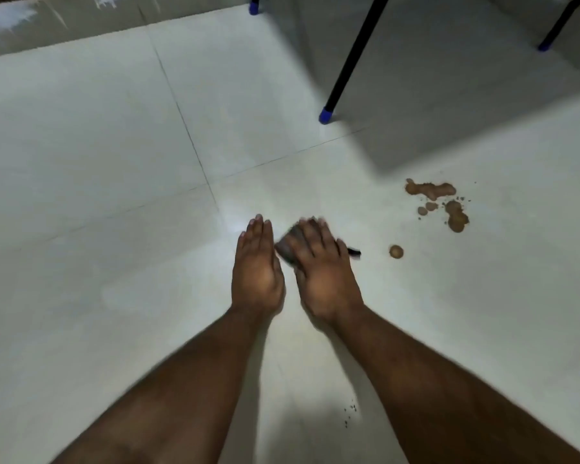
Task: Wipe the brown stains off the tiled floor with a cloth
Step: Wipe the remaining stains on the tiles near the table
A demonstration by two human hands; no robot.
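On floor: R hand [322, 262] flat atop cloth [287, 249].

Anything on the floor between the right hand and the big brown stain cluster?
Head view: one small round brown spot lies between the right hand and the stain cluster; otherwise bare tile.
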